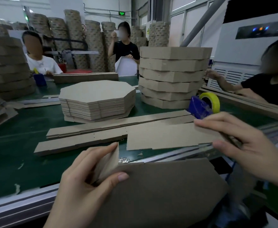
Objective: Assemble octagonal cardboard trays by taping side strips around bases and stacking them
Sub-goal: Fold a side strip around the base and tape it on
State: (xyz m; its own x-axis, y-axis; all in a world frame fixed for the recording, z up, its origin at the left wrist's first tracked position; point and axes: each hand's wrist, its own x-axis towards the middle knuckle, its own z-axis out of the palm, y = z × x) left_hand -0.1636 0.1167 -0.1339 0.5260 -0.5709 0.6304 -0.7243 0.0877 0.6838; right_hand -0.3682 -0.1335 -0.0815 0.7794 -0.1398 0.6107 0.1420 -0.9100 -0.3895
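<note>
Both hands hold cardboard at the near edge of the green surface [19, 145].
The left hand [85, 175] pinches a folded flap [109, 160] against the octagonal base [159, 186]. The right hand [243, 142] grips the end of a side strip [167, 137]. Behind stand flat bases [97, 92], finished trays [172, 74] and a blue dispenser with yellow tape [204, 104]. The green lit sign [121, 13] far back is too small to read.
</note>
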